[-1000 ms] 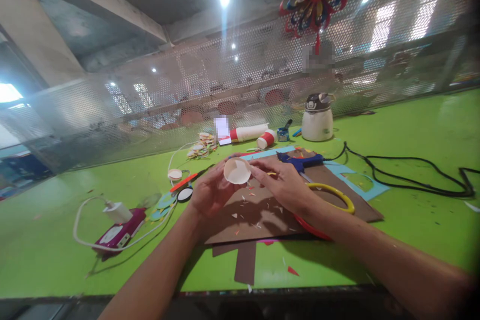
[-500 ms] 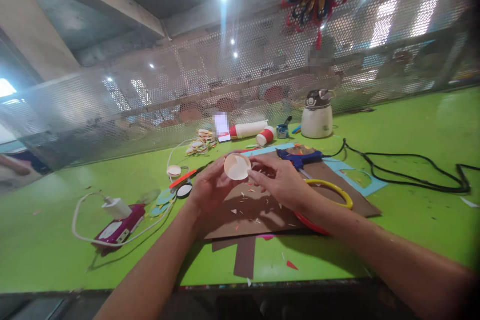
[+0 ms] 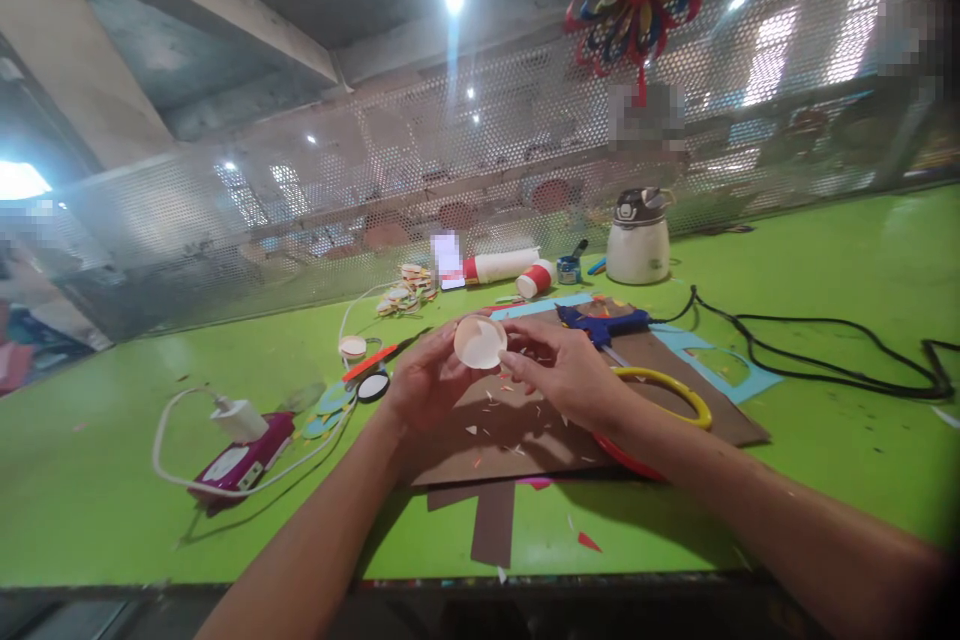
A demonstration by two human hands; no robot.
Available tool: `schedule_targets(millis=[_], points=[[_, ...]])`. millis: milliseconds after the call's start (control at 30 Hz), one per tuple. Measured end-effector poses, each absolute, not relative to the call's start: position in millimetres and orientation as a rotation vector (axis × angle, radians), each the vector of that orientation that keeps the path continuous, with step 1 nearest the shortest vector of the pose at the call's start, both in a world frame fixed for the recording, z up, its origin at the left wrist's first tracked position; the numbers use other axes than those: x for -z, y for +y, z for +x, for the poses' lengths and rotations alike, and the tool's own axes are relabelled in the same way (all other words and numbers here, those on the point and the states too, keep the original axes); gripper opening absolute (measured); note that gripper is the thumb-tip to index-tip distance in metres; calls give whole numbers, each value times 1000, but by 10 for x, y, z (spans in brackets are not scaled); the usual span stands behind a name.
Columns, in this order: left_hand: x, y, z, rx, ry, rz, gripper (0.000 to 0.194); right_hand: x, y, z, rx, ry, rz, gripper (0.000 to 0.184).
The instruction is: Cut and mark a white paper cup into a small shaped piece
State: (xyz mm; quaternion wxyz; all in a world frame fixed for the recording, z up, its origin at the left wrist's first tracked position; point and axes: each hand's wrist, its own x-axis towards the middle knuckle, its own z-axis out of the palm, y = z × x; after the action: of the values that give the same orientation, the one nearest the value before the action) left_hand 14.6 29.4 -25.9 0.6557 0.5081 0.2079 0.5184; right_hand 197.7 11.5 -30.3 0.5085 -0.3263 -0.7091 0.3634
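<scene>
A small round pale paper disc or cup bottom (image 3: 480, 344) is held up between my two hands, its white inner face toward me. My left hand (image 3: 429, 378) grips its left side, fingers behind it. My right hand (image 3: 559, 370) pinches its right edge between thumb and fingers. Beneath lies a brown board (image 3: 480, 460) strewn with paper scraps. A blue glue gun (image 3: 606, 325) rests on the board beyond my right hand. Yellow and red rings (image 3: 694, 400), perhaps scissor handles, show partly behind my right forearm.
A purple power strip (image 3: 244, 460) with a white charger stands left, near an orange-handled cutter (image 3: 369, 363) and a black round lid (image 3: 373, 387). Behind are stacked paper pieces (image 3: 405, 290), a phone (image 3: 448, 262), paper cups (image 3: 506, 265) and a white kettle (image 3: 637, 245). A black cord (image 3: 810, 375) crosses right.
The view has shifted slightly, moving everything a little down and right. Both hands keep hold of the round paper piece, which has tilted slightly.
</scene>
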Motion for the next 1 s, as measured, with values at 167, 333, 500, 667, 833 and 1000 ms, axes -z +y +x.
schedule_targets(millis=[167,333,500,667,833,1000], points=[[254,281,153,-1170,492,1111,27,349,175,1971,-1006,-1668,-763,43],[253,274,165,-1166,498,1093,27,363,226,1973,-1123,-1618,-741,39],[277,286,161,-1168,515,1112,28,378,262,1982,-1198,-1554,-734,42],[281,288,160,-1182,489,1131,30,407,304,1998,-1245,-1525,-737,42],[287,325,133,-1192,441,1112,31,447,345,2014,-1271,-1539,-775,43],[303,380,99,-1215,421,1080,25,503,379,2020,-1281,-1619,-823,30]])
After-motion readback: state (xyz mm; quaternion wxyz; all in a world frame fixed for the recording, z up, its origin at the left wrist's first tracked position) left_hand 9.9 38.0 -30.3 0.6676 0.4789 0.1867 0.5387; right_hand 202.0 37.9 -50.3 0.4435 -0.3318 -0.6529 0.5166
